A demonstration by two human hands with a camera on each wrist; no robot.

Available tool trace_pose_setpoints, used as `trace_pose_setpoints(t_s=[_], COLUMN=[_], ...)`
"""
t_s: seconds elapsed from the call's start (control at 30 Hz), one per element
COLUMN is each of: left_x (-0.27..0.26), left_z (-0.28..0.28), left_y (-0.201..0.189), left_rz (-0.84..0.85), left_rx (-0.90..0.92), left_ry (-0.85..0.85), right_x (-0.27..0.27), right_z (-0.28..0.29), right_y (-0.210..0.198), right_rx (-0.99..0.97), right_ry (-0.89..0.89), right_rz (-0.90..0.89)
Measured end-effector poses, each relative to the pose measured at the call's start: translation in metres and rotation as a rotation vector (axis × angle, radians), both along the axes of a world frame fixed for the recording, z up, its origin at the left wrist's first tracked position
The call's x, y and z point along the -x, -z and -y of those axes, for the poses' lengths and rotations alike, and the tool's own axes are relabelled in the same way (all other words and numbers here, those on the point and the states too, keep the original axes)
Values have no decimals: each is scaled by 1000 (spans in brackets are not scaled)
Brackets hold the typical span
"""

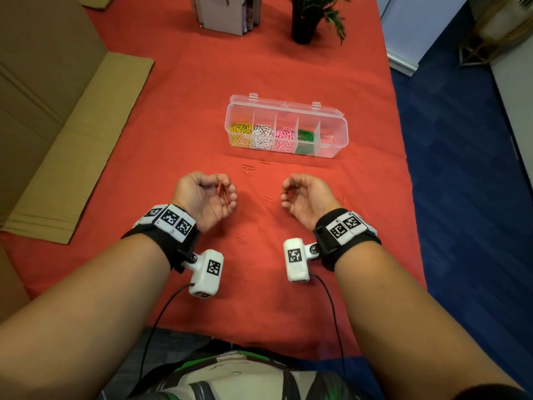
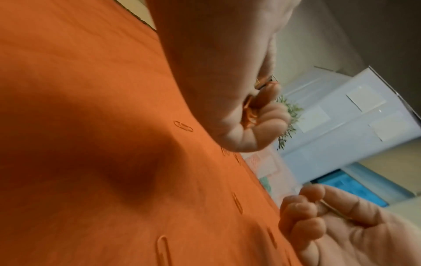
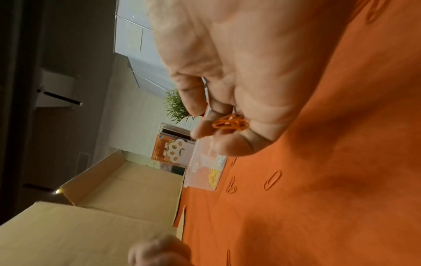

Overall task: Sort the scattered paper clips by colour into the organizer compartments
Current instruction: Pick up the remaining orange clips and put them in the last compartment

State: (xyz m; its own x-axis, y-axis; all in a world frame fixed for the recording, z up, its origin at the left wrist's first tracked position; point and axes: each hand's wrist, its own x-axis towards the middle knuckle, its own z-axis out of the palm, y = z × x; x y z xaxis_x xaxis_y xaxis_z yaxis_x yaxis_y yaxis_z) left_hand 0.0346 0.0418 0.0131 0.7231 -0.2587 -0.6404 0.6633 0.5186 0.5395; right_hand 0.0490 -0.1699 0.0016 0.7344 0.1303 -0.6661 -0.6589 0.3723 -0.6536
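From the head view both hands, left [image 1: 206, 197] and right [image 1: 302, 197], cup red clips [image 1: 223, 192] palm-up near the table's middle, short of the organizer [image 1: 337, 122], so tilting could spill them; the wrist views show loosely curled fingers [image 2: 271, 115] around clips, and strays [image 3: 272, 180] blending into the cloth could be missed

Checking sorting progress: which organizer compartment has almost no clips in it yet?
The rightmost compartment of the organizer, beside the green clips. The other four hold piles of yellow, white, pink and green; this one looks nearly empty.
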Motion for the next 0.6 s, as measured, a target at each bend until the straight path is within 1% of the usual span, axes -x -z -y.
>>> trace_pose_setpoints(t_s=[0.03,0.07,0.1,0.13,0.17,0.2,0.27,0.3,0.33,0.4,0.47,0.53,0.6], left_x=[-2,-4,-6,-9,-13,-16,-18,-17,-15,-12,-12,-13,-14], left_z=[-2,-3,-3,-3,-4,-5,-9,-10,-11,-12,-10,-8,-7], left_y=[-1,-1,-1,1,5,11,23,27,30,37,42,46,49], left_rz=[-2,-11,-18,-14,3,35,142,194,247,333,384,417,438], left_rx=[16,6,-44,-139,-306,-527,-1038,-1225,-1359,-1525,-1583,-1599,-1595], left_ry=[-32,-49,-57,-56,-34,11,126,175,235,349,416,454,478], right_x=[-3,-6,-9,-11,-12,-11,-7,-5,-3,1,5,9,9], right_z=[-5,-10,-15,-19,-23,-26,-31,-34,-37,-42,-43,-41,-37], right_y=[2,5,7,9,13,15,22,25,28,32,34,34,34], right_rx=[112,297,526,748,935,1086,1329,1411,1473,1557,1597,1622,1581], right_ry=[-62,-170,-315,-461,-579,-664,-765,-792,-802,-820,-842,-892,-926], right_rz=[22,62,111,169,231,290,423,475,523,589,634,660,652])
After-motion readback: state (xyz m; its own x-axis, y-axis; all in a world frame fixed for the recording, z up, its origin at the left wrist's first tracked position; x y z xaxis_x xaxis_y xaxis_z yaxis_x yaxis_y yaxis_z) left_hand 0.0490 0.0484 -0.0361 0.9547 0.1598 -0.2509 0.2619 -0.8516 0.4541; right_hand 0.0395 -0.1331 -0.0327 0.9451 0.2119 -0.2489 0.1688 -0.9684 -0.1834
